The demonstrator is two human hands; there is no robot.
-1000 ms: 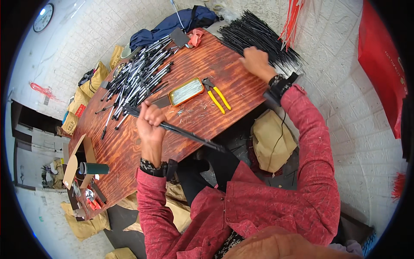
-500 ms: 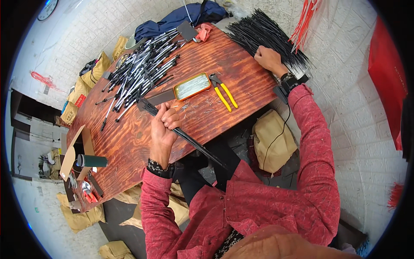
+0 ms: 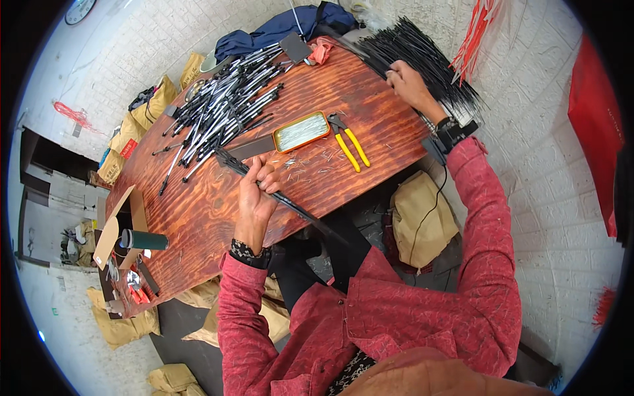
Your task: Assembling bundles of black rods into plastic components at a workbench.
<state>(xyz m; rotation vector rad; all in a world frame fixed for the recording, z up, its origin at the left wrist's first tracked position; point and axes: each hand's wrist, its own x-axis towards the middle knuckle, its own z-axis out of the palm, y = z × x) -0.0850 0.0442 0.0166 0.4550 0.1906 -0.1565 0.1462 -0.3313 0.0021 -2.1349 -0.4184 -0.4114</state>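
Observation:
My left hand [image 3: 256, 198] grips a long black rod [image 3: 300, 211] that lies across the near edge of the wooden table [image 3: 205, 218]; the rod's far end points toward a pile of black-and-silver rods [image 3: 224, 112]. My right hand [image 3: 406, 82] reaches to the far right corner and rests on a big bundle of thin black rods [image 3: 429, 56]; whether it grips any I cannot tell. Between the hands lie an open orange-rimmed tin [image 3: 301, 131] and yellow-handled pliers [image 3: 350, 142].
A dark green cylinder [image 3: 142, 239] and a cardboard box [image 3: 115, 221] sit at the table's left end, with small red tools [image 3: 137, 294] beside them. Blue cloth [image 3: 284, 26] lies at the far edge. Tan sacks [image 3: 422, 218] sit under and around the table.
My left hand with the black rod has shifted slightly toward me and right along the table edge. My right hand stays on the black bundle at the far corner.

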